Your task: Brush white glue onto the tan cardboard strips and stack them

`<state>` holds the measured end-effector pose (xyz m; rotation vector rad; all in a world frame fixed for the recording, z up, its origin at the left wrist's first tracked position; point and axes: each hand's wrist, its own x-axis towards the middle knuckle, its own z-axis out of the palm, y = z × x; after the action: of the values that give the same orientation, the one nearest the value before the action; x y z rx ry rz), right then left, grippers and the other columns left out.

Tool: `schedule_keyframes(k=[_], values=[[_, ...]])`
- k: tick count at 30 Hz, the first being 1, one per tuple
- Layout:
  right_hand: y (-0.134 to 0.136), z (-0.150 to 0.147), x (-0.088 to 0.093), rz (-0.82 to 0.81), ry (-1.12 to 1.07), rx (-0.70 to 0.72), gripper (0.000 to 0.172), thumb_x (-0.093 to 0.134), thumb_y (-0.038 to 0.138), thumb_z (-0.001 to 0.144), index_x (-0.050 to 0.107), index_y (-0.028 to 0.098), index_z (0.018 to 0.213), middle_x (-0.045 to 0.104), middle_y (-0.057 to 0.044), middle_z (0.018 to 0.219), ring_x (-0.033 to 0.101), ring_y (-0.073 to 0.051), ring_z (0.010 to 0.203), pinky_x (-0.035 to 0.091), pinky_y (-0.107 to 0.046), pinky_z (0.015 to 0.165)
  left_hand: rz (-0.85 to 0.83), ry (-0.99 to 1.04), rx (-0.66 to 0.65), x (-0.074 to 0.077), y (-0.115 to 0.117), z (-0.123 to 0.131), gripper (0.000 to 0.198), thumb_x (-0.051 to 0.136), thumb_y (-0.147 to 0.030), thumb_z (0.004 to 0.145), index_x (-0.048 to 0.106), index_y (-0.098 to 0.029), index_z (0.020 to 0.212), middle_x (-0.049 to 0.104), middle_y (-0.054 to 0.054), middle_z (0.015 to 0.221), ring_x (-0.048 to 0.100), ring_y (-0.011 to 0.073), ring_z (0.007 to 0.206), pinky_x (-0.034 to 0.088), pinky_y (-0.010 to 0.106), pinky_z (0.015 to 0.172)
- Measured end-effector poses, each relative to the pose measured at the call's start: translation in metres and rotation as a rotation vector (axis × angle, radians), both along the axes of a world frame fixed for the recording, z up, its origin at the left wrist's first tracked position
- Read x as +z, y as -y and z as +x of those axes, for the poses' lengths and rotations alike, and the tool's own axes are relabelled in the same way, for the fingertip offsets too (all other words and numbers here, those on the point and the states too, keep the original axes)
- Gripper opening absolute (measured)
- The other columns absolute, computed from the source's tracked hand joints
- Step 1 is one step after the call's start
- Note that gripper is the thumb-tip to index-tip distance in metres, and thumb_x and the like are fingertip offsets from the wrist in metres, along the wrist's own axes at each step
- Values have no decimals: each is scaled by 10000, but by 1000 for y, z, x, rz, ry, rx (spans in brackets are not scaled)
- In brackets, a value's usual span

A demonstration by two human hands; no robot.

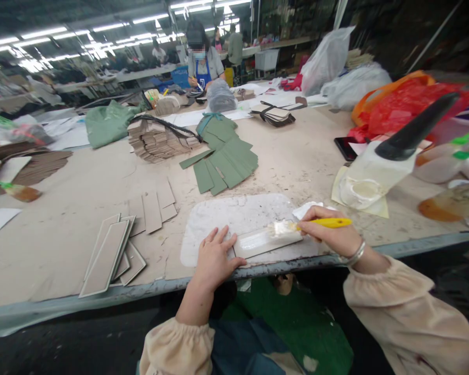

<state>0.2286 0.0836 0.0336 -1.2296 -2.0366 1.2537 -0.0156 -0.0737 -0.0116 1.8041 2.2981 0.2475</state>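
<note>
My right hand [328,234] is closed round a yellow-handled brush [328,223] whose white bristles [282,229] rest on a glue-wet strip [263,242]. That strip lies on a white glue-smeared mat [226,216] near the table's front edge. My left hand [214,258] lies flat with fingers spread, pressing the strip's left end onto the mat. A stack of grey cardboard strips [109,255] sits to the left, with loose strips [153,208] behind it. Green strips [222,161] fan out beyond the mat.
A white glue container with a black spout [386,161] stands at the right beside bottles [449,161], a phone [346,148] and red bags [398,109]. Cardboard stacks [156,140] lie further back. Another person [201,60] works at the far end.
</note>
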Motion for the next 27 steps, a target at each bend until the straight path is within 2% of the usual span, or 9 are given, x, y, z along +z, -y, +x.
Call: schedule_keyframes(k=[2,5,10,16,20,23,27], values=[[13,-18,-2,-125,-78,46,182,612,372,710,540,207,685,608,18,559,470,-95,437,365,-240,450,-1,2,5,0,0,0,650,726,-522,651,552,-317,1243,374,31,1447,294,327,1333,319,495,1044],[30,-43,-12,-224,-99,136,186,628,368,695,534,208,704,606,25,559,486,-98,445,373,-233,446,-1,2,6,-1,0,0,655,721,-538,649,550,-324,1244,371,28,1449,299,328,1329,318,507,1040],[38,-61,-28,-197,-55,217,136,609,337,700,550,215,701,554,47,517,494,-103,461,377,-228,455,-5,-1,12,-2,-1,-1,652,722,-537,648,550,-331,1243,375,26,1446,289,324,1337,320,497,1042],[20,-42,-22,10,-1,274,118,602,308,688,583,198,649,550,39,557,476,-97,515,369,-230,497,-9,1,6,-2,-1,0,617,720,-500,664,564,-316,1232,377,27,1445,283,314,1343,305,477,1064],[-3,-11,-12,34,93,204,119,609,300,683,581,197,630,541,35,549,474,-102,511,365,-237,494,-8,-8,3,-2,-1,0,612,713,-501,671,561,-321,1235,376,23,1446,283,319,1343,306,486,1061],[-14,8,-4,87,127,100,147,640,305,662,564,202,589,537,30,535,473,-106,503,357,-243,482,-2,-9,2,-2,-1,0,617,714,-507,668,560,-322,1235,369,20,1449,283,322,1342,312,493,1055],[-8,6,0,-13,22,-8,173,637,355,678,559,213,618,556,26,518,457,-100,442,352,-246,442,-12,-13,-8,-1,-1,0,630,713,-510,669,553,-314,1245,366,27,1451,281,327,1341,314,493,1053]])
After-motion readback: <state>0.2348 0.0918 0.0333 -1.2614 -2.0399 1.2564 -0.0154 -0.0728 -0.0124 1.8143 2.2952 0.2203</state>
